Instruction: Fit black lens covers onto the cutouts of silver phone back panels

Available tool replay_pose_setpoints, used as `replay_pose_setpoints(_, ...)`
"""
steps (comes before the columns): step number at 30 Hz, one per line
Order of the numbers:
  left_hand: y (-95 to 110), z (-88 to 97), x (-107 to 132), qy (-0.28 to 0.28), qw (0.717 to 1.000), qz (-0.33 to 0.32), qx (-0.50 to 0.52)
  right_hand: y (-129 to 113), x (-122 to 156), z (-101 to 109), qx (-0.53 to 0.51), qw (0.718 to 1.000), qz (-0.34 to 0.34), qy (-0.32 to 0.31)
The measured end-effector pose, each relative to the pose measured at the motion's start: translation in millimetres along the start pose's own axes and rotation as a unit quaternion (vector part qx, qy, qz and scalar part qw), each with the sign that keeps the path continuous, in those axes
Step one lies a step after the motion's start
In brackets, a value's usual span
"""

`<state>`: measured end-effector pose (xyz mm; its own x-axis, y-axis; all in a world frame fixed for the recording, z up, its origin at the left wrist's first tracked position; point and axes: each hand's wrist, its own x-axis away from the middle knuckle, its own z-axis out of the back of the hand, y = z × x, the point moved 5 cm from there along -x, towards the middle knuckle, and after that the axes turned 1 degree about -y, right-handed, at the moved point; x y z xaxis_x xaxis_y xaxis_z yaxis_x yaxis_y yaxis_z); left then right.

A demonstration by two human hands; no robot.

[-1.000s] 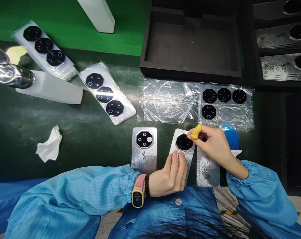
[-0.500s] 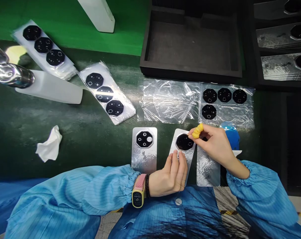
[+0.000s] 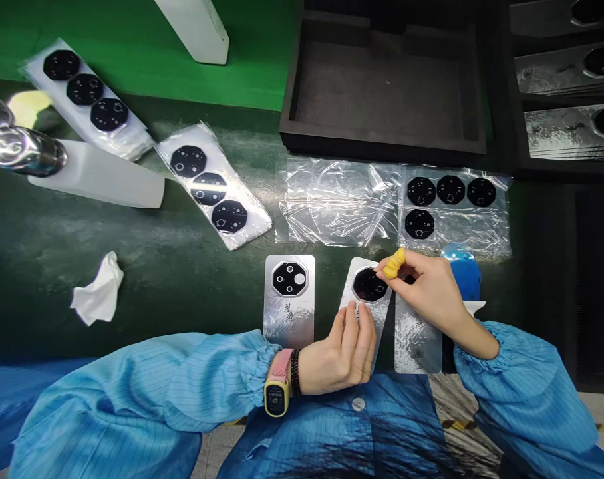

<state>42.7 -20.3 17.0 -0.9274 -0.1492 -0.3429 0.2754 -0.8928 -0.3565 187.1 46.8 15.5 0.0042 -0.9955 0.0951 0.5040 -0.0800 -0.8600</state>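
Observation:
My left hand (image 3: pixel 339 352) holds a silver phone back cover (image 3: pixel 376 322) by its lower part, fingers laid together over its face; the thumb is hidden. This cover is tilted, and a black octagonal lens piece (image 3: pixel 369 285) sits near its top. My right hand (image 3: pixel 429 286), a yellow cot (image 3: pixel 395 263) on one finger, pinches at the upper right edge of that piece. To the left lies another silver back cover (image 3: pixel 289 319) with ringed holes in its octagon. A third cover (image 3: pixel 418 332) lies partly under my right hand.
Clear film sheets (image 3: pixel 339 203), one sheet with several black octagons (image 3: pixel 450 190), lie beyond my hands. Behind them stands a black foam tray (image 3: pixel 386 86). Bagged octagon stacks (image 3: pixel 229 216), a white bottle (image 3: pixel 102 176) and a crumpled tissue (image 3: pixel 100 289) are leftward; stacked covers (image 3: pixel 556 136) fill the right.
Both hands keep almost the same place and grip. The view shifts very slightly, so the things at the left edge appear a little further left.

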Motion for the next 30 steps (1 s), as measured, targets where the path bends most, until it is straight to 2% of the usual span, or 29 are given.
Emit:
replay_pose_setpoints(11,-2,-0.8,-1,-0.006,1.0,-0.002,0.008,-4,0,-1,0.05,0.998,0.036,0.0)
replay_pose_setpoints(17,-2,1.0,0,-0.008,1.0,-0.004,0.001,-8,2,-1,0.103,0.992,0.076,-0.001)
replay_pose_setpoints(23,-1,1.6,0,-0.008,1.0,-0.003,0.002,-12,4,-2,0.175,0.975,0.138,0.024)
replay_pose_setpoints(30,-2,0.8,0,-0.006,1.0,-0.004,-0.005,-12,5,-4,0.176,0.972,0.152,0.022)
